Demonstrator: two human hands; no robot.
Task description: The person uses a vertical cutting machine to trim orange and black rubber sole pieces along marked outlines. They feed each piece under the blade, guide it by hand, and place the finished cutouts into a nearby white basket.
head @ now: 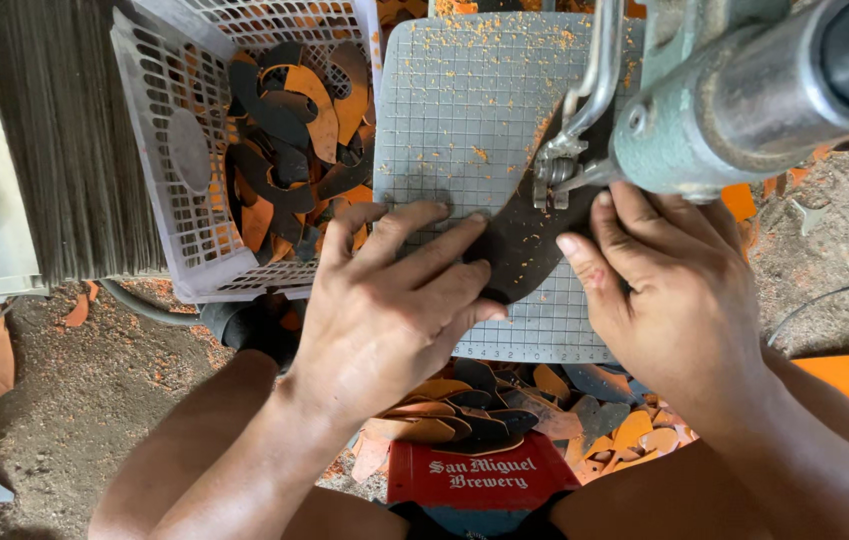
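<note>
My left hand (394,300) and my right hand (669,290) both press flat on a dark curved leather-like piece (524,245) lying on a grey gridded machine bed (454,120). The piece sits under the metal presser foot (552,170) of a green-grey machine head (734,100). Left fingers spread across the piece's left edge; the right thumb rests on its right side, close to the foot. Orange dust speckles the bed.
A white perforated plastic basket (159,110) at upper left holds several dark and orange cut pieces. More such pieces (484,405) lie piled on a red crate (479,480) between my knees. A dusty floor (74,380) with orange scraps lies around.
</note>
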